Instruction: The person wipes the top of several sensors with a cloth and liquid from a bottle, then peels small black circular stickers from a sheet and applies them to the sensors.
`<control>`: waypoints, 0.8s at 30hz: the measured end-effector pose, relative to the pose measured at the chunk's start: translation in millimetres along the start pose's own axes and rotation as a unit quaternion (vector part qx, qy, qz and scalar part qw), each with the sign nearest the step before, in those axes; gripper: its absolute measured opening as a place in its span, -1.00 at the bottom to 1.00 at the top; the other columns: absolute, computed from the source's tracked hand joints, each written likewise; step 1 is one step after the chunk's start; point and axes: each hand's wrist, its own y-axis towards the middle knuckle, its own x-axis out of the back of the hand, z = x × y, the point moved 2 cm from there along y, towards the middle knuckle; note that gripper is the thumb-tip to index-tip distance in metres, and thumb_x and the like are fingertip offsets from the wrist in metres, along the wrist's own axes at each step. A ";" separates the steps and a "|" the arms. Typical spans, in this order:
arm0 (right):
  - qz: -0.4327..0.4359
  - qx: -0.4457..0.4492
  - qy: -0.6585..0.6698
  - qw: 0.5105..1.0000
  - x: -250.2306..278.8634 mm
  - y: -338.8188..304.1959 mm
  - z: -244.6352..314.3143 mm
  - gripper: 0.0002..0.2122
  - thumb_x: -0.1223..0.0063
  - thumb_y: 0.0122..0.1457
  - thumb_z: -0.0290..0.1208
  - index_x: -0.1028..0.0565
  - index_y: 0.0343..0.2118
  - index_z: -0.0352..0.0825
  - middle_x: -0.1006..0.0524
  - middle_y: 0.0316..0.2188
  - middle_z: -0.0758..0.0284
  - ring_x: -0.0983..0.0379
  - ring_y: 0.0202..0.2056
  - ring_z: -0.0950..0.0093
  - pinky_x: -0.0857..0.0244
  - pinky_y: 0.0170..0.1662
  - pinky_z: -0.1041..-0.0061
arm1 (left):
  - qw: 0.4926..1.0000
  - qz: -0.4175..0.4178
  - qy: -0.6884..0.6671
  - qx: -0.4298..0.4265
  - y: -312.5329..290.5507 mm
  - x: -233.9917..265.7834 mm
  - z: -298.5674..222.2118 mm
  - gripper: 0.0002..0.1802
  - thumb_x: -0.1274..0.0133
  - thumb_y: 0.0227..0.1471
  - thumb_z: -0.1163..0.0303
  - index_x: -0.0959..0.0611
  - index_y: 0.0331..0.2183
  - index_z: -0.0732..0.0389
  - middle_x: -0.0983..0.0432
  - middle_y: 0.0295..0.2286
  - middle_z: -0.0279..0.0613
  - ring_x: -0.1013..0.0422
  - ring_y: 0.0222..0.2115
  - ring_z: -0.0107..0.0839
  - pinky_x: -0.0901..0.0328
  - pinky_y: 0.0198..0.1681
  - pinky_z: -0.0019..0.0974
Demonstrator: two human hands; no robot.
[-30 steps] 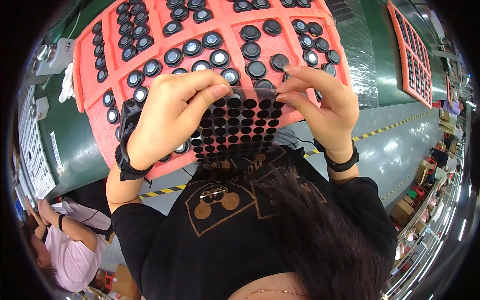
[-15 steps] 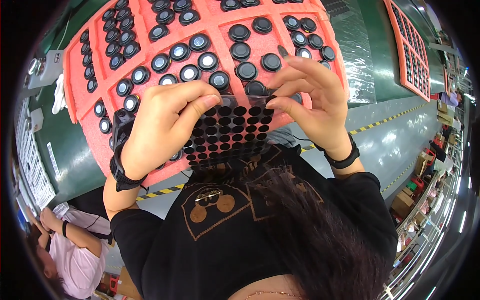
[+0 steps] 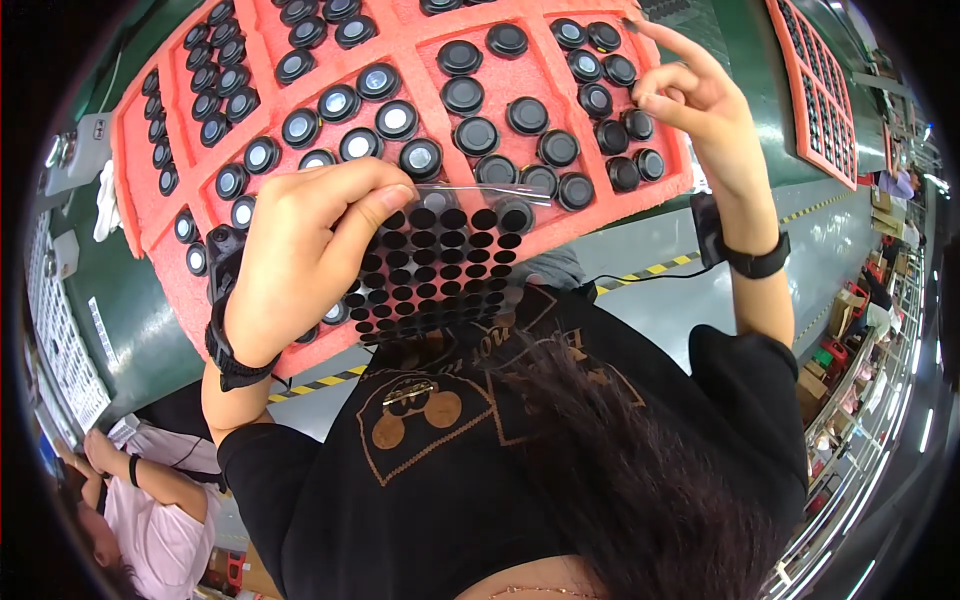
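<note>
My left hand (image 3: 310,245) pinches the top edge of a clear sheet (image 3: 535,194) between thumb and forefinger. Rows of round black stickers (image 3: 453,240) cover this sheet, which hangs at the near edge of a coral foam tray (image 3: 520,75). My right hand (image 3: 700,95) is raised over the tray's right compartment, apart from the sheet. Its thumb meets a curled finger, and anything between them is too small to make out; the forefinger stretches out with a dark tip. Beneath and beside it sit round black parts (image 3: 610,137), several with pale centres elsewhere in the tray.
Under the tray lies a green tabletop (image 3: 150,320). A second coral tray (image 3: 815,95) of black parts rests at the far right. White perforated racking (image 3: 65,320) stands at the left, and a person in a pink top (image 3: 160,525) sits lower left. Yellow-black tape (image 3: 660,268) marks the floor.
My right hand has left the sheet's top right corner and moved up and right over the right compartment. My left hand keeps the sheet, shifted slightly left; the view has shifted a little too.
</note>
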 end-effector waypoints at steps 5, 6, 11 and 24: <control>0.075 -0.058 0.001 0.996 3.5 15.8 -20.8 -0.48 0.00 -0.03 -0.67 -0.20 0.05 -0.37 -0.45 -0.50 0.43 -0.34 -0.40 0.70 -0.20 -0.20 0.72 | 1.000 0.001 -0.003 0.022 2.2 1.2 -0.8 -0.92 0.02 -0.07 0.53 -0.56 -0.48 0.32 -0.47 -0.63 -0.13 -0.42 -0.61 -0.33 -0.27 -0.52 -0.43; 0.080 -0.062 0.004 0.995 2.4 17.0 -23.0 -0.49 0.00 -0.03 -0.66 -0.20 0.05 -0.37 -0.46 -0.50 0.43 -0.34 -0.39 0.71 -0.20 -0.21 0.74 | 1.000 0.000 -0.006 0.026 2.2 1.1 -0.5 -0.92 0.02 -0.08 0.53 -0.55 -0.49 0.33 -0.47 -0.63 -0.13 -0.42 -0.61 -0.33 -0.27 -0.52 -0.43; 0.086 -0.067 0.009 0.994 3.9 19.4 -26.7 -0.51 -0.01 -0.02 -0.65 -0.22 0.04 -0.37 -0.47 -0.51 0.43 -0.36 -0.37 0.69 -0.21 -0.21 0.73 | 1.000 0.003 -0.003 0.026 3.5 1.5 -0.9 -0.93 0.01 -0.09 0.55 -0.55 -0.49 0.35 -0.46 -0.64 -0.12 -0.41 -0.62 -0.34 -0.26 -0.53 -0.43; 0.053 -0.069 -0.038 0.996 -2.7 17.0 -32.6 -0.56 -0.03 -0.03 -0.66 -0.31 -0.01 -0.34 -0.47 -0.51 0.45 -0.36 -0.39 0.71 -0.22 -0.22 0.75 | 1.000 0.010 0.011 0.023 4.8 2.8 -1.3 -0.93 0.01 -0.09 0.56 -0.54 -0.50 0.36 -0.46 -0.63 -0.12 -0.40 -0.61 -0.32 -0.25 -0.52 -0.41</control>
